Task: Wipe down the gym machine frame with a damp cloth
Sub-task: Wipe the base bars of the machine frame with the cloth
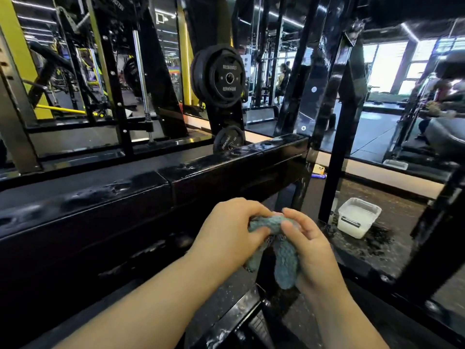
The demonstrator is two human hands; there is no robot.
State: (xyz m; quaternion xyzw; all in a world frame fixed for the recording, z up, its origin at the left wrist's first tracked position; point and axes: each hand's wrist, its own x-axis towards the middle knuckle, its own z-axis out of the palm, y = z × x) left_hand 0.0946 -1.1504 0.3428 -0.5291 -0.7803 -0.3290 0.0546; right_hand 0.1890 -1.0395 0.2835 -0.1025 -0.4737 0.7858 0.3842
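Observation:
A blue-green cloth is bunched between both hands, low in the middle of the view. My left hand grips its upper left part, fingers curled over it. My right hand pinches the top of the cloth and holds the rest against the palm; two ends hang down. Just beyond the hands runs the black horizontal beam of the machine frame, its top glossy with wet streaks. Black uprights rise at the beam's right end.
A white plastic tub stands on the dark floor to the right, past the upright. Black weight plates hang on a post behind the beam. A mirror wall lies beyond. A lower black bar crosses near my forearms.

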